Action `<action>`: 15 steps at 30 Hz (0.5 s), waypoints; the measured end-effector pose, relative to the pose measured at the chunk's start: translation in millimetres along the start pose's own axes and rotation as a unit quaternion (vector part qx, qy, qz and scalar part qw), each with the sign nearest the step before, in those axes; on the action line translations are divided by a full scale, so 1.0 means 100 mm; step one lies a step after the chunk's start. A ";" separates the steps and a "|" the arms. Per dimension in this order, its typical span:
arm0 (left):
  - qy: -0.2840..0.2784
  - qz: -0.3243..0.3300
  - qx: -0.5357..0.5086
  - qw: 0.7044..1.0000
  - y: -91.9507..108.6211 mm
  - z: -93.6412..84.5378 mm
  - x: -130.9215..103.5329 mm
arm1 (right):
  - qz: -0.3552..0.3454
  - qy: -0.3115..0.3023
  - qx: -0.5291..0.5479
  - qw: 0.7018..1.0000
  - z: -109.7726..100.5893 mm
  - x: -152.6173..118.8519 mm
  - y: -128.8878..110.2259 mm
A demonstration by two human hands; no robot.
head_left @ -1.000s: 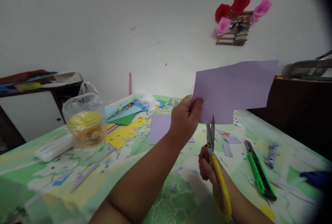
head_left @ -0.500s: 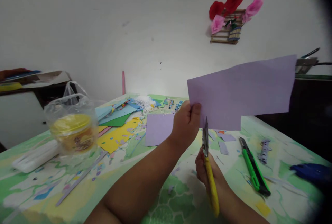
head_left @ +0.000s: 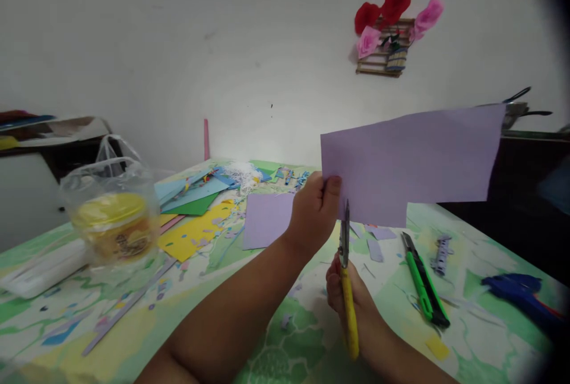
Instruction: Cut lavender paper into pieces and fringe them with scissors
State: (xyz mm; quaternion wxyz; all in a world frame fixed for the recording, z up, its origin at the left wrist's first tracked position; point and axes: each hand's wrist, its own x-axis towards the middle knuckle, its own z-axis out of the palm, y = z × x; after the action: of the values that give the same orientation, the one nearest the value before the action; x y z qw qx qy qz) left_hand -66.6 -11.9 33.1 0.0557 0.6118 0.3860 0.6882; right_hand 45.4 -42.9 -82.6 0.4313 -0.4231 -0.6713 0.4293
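Observation:
A large sheet of purple paper [head_left: 414, 161] is held up above the table, pinched at its lower left by my left hand [head_left: 314, 212]. Below it, my right hand [head_left: 347, 295] is closed on scissors [head_left: 350, 301] with yellow handles. The scissors point upward, and their blades meet the sheet's bottom edge just right of my left hand. Another purple sheet [head_left: 267, 221] lies flat behind my left forearm. Small purple scraps [head_left: 374, 250] rest on the table under the raised sheet.
A green cutter [head_left: 425, 286] and a blue tool [head_left: 519, 295] lie at right. On the left stand a bagged tub with a yellow lid [head_left: 109, 210] and a white object [head_left: 47, 271]. Yellow paper [head_left: 191, 238] and green paper [head_left: 193, 205] lie further back.
The view has shifted slightly, so most things appear a little further left. My hands still hold the sheet and the scissors, whose blades remain at the bottom edge; more of the blue tool shows.

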 end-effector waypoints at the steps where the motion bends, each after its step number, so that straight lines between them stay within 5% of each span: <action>1: -0.001 0.000 -0.001 1.000 -0.01 0.00 0.00 | 0.006 -0.004 0.002 1.000 0.00 0.00 0.01; 15: -0.021 -0.001 -0.008 1.000 -0.04 0.02 -0.01 | 0.017 -0.041 0.032 0.998 0.04 0.03 0.08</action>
State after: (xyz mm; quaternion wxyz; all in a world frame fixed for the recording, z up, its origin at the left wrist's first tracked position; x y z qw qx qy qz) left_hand -66.0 -8.6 29.9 0.0694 0.6249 0.3802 0.6783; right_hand 42.5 -38.9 -90.5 0.4090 -0.4026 -0.6670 0.4751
